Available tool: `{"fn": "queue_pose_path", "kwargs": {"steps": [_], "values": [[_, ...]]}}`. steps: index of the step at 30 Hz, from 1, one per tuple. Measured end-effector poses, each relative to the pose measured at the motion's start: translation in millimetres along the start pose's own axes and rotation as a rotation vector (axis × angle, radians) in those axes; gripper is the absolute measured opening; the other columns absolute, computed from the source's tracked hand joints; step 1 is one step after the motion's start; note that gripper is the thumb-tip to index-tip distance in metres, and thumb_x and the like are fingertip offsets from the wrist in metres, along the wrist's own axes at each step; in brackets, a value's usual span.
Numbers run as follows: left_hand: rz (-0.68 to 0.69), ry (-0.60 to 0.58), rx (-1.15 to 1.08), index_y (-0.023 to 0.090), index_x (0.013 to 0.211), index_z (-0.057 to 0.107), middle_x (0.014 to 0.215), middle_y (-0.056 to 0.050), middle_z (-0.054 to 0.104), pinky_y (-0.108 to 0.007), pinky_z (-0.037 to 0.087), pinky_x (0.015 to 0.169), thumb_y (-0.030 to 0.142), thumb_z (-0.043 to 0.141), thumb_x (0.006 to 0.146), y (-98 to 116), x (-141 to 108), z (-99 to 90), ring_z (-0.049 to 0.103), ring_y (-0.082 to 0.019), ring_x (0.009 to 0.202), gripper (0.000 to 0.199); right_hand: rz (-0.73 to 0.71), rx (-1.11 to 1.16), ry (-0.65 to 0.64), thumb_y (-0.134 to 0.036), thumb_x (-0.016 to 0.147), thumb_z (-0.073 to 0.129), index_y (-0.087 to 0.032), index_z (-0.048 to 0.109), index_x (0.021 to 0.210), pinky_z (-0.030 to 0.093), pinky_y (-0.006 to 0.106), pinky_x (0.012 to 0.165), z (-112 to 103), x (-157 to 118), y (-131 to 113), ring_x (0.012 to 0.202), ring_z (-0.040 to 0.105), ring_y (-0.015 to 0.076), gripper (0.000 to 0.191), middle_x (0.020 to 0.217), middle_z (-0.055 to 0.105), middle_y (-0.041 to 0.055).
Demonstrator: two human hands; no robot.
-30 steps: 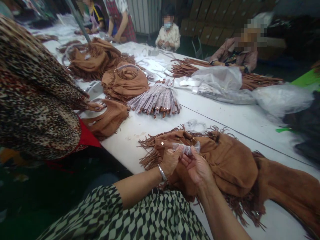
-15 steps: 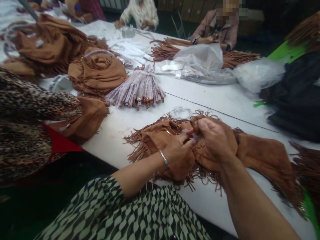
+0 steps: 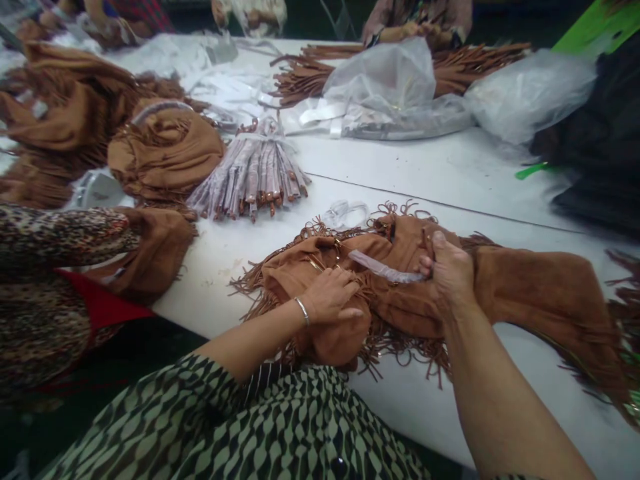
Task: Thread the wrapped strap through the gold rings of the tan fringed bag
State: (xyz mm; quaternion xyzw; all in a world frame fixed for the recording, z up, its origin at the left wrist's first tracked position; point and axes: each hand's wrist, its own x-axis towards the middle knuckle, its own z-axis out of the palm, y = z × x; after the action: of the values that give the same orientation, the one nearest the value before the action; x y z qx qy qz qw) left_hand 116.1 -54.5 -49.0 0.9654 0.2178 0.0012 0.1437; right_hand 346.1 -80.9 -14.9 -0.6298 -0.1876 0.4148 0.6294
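A brown suede bag with fringe (image 3: pixel 315 340) lies on the table in front of me, a gold-coloured metal fitting showing near its top. My left hand (image 3: pixel 327 293) rests on it, fingers stretched out and thumb apart. To the right, my right hand (image 3: pixel 453 270) is closed around the end of a strap with a pale wrapping (image 3: pixel 383 268), which runs leftward over the suede. More brown suede (image 3: pixel 535 283) extends to the right beyond my right wrist. What lies under my left palm is hidden.
Beyond the bag is a small clear plastic coil (image 3: pixel 345 213). A bundle of wrapped straps (image 3: pixel 255 177) and brown bags (image 3: pixel 165 150) lie to the left, near a co-worker's patterned sleeve (image 3: pixel 65 233). Plastic bags (image 3: pixel 385 73) and brown strips (image 3: pixel 305 77) lie farther back, near other people.
My hands have parted: the left came down flat on the bag, while the right drew away to the right with the strap. The wrapped length now shows between them. The view has tilted down.
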Motion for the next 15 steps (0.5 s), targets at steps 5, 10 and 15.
{"fn": "queue_pose_path", "kwargs": {"steps": [5, 10, 15], "values": [[-0.012, -0.092, 0.009, 0.018, 0.088, 0.060, 0.096, -0.007, 0.059, -0.040, 0.036, 0.082, 0.043, 0.040, 0.092, -27, -54, 3.9, 0.049, -0.022, 0.090, 0.032, 0.095, 0.129, 0.021, -0.051, 0.070, 0.071, -0.016, 0.058, 0.069, 0.036, 0.016, 0.031, -18, -15, 28, 0.031, 0.035, 0.0038, 0.037, 0.040, 0.042, -0.0090], [-0.087, 0.033, -0.150, 0.016, 0.087, 0.061, 0.091, -0.006, 0.063, -0.037, 0.039, 0.086, 0.027, 0.038, 0.093, -29, -82, 4.4, 0.051, -0.019, 0.089, 0.025, 0.114, -0.009, -0.033, -0.052, 0.072, 0.069, -0.017, 0.054, 0.066, 0.029, 0.014, 0.029, -11, -29, 53, 0.032, 0.036, 0.0040, 0.038, 0.042, 0.044, -0.0077], [-0.344, 0.309, -0.413, 0.016, 0.092, 0.061, 0.087, -0.006, 0.065, -0.031, 0.045, 0.082, 0.032, 0.039, 0.093, -22, -29, -9.5, 0.058, -0.016, 0.085, 0.027, 0.131, -0.089, -0.056, -0.054, 0.075, 0.065, -0.018, 0.052, 0.069, 0.033, 0.015, 0.032, -2, -32, 55, 0.032, 0.037, 0.0049, 0.038, 0.041, 0.044, -0.0083]]}}
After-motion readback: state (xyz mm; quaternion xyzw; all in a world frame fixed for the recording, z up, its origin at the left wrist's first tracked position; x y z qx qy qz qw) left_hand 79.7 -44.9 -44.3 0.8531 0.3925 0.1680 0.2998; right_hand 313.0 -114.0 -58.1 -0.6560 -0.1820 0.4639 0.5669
